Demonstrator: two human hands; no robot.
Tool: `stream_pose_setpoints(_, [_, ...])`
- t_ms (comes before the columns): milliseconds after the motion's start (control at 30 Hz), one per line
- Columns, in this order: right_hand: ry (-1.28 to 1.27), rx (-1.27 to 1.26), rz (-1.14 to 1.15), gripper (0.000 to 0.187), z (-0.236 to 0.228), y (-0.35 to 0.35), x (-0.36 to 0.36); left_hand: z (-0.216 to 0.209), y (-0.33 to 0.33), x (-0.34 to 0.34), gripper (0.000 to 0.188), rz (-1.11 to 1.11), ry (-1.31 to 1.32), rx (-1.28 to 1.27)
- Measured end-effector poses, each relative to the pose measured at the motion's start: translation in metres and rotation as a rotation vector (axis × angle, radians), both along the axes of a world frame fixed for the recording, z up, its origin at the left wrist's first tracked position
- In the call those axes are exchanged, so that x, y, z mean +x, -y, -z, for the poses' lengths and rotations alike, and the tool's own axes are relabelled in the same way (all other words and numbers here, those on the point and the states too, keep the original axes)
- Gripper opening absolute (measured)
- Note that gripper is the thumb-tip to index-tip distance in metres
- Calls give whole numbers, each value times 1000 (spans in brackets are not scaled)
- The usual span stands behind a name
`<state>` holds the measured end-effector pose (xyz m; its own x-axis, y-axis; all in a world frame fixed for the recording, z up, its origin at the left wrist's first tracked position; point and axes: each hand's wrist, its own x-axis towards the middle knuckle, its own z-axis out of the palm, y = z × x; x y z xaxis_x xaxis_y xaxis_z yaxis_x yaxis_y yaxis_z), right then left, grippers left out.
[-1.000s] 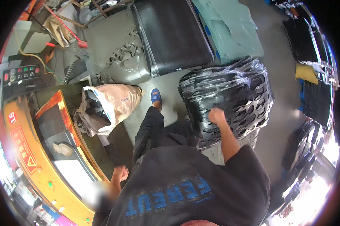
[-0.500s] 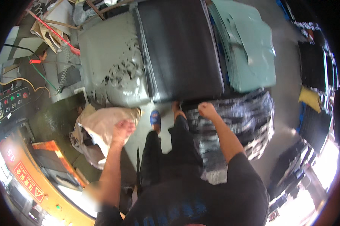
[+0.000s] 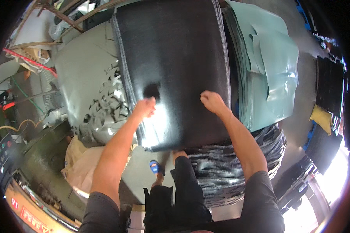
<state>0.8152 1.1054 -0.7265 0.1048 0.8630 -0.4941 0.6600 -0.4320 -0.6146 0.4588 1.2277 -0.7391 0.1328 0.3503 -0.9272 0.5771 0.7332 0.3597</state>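
Black sheet stack (image 3: 175,66) lies beneath and ahead of the left hand (image 3: 145,107) and right hand (image 3: 213,102). Pale green sheets (image 3: 274,66) lie right of the right hand. Both hands curled nearly closed, nothing visibly held; contact with the stack cannot be confirmed.

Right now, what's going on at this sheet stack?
A person's bare left hand and right hand are over a stack of glossy black sheets, each toward its own side edge. Neither visibly holds anything; whether they touch the top sheet is unclear. Pale green sheets lie right of the stack, grey sheets left, and a ragged black pile nearer the person.
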Motion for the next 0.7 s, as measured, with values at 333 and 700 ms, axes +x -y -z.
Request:
stream_pose_setpoints(333, [570,523,-292,49,64,-349,63,61,-139,77,59,-521,-58,158])
stream_pose_setpoints(700, [764,209,-396,73,38,-503,131,48,-147,81,62,-578,-120,62])
